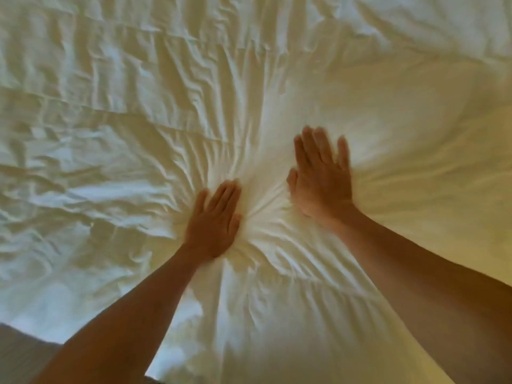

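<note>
White sheet (116,112), one; seemingly flat hands (214,217), two

No text, label, brand, number or sign can be read anywhere in the frame. The white sheet (116,112), which fills nearly the whole view from upper left to lower right, shows only creases and plain cloth. The picture is soft and blurred around the middle, so very fine print there perhaps could not be made out.

Wrinkled white sheet (116,112); spread flat
</note>
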Motion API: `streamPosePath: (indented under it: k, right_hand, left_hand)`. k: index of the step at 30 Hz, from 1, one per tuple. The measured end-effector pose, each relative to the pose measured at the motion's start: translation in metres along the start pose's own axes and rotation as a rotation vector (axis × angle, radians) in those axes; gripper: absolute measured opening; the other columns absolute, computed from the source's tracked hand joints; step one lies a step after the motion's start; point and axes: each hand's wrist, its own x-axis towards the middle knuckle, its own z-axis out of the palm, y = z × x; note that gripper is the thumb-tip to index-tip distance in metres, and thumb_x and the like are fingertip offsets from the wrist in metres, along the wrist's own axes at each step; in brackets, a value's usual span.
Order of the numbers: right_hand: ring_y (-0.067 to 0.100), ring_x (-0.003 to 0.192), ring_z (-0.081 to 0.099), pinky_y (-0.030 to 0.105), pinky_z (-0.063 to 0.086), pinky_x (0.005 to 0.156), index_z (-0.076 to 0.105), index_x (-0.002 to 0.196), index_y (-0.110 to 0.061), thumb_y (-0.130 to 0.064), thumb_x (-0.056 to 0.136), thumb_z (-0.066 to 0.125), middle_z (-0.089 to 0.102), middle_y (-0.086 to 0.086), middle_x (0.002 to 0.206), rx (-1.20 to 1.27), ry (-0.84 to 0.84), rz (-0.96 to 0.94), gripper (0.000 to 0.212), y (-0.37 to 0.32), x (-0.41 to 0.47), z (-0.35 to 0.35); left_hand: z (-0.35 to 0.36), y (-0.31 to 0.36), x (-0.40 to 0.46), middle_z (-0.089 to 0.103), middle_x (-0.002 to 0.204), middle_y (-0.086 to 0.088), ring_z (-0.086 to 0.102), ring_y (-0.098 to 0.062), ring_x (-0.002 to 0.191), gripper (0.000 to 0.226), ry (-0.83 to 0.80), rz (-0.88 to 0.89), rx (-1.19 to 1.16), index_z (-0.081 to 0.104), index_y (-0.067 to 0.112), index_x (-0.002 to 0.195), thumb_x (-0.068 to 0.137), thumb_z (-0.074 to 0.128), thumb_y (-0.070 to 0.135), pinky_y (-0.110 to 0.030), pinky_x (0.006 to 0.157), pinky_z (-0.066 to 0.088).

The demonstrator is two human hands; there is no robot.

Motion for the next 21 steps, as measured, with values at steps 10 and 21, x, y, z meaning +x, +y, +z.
streamPosePath:
  k: [10,21]
  right_hand:
    - [0.035,0.15,0.006,0.059,0.002,0.119,0.026,0.151,0.0,-0.04,0.097,0.026,0.012,0.019,0.162,0.037,-0.135,0.158,0.068,-0.124,-0.014,0.019]
    - [0.033,0.149,0.015,0.053,0.013,0.12,0.027,0.151,-0.001,-0.045,0.098,0.032,0.019,0.018,0.16,0.385,-0.127,0.189,0.07,-0.504,-0.015,0.014]
  left_hand:
    - [-0.014,-0.128,-0.019,0.018,0.162,-0.001,0.013,-0.014,0.15,0.065,0.06,0.078,-0.014,0.024,0.013,0.155,0.099,0.035,0.044,-0.052,0.119,0.012]
    - [-0.044,-0.484,-0.139,0.015,0.163,-0.008,0.017,-0.027,0.149,0.066,-0.009,-0.256,0.055,0.017,0.011,0.156,0.099,0.022,0.046,-0.06,0.113,0.014]
